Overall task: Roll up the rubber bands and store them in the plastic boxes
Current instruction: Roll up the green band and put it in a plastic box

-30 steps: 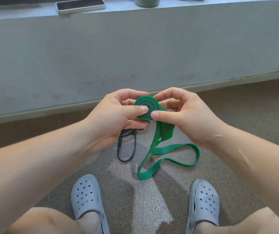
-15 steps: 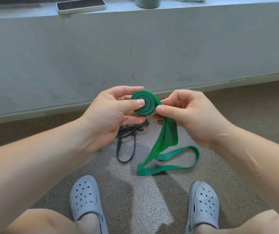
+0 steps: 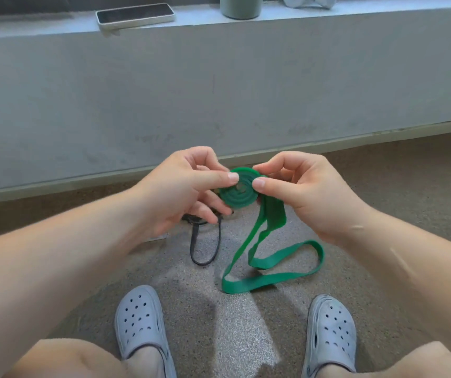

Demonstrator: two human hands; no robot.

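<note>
- Head view, centre of the frame: we see the left hand (image 3: pixel 180 192) and the right hand (image 3: pixel 308 192) meeting above the floor (image 3: pixel 246 336), both holding the rolled part of the green rubber band (image 3: pixel 238 196).
- Half a second ago the coil was tilted and showed mostly its edge. Now its flat spiral face is turned up towards us.
- The right thumb has moved from the loose strip just under the coil onto the coil's right rim. The left thumb stays pressed on the upper left of the face.
- The fingers (image 3: pixel 209 211) of both hands are curled behind the coil, pinching it against the thumbs.
- The coil shows several tight, even turns around a small gap in the middle.
- The loose tail (image 3: pixel 273 268) drops from the coil's right side, wide and slightly twisted. It then lies as a long open loop on the floor, lower right of centre.
- A thin black band (image 3: pixel 205 249) lies on the floor just left of the tail, and the left hand hides its upper end.
- Two grey clogs (image 3: pixel 139 320) sit at the bottom of the frame.
- A phone (image 3: pixel 135 12) rests on the ledge (image 3: pixel 355 12) at upper left.
</note>
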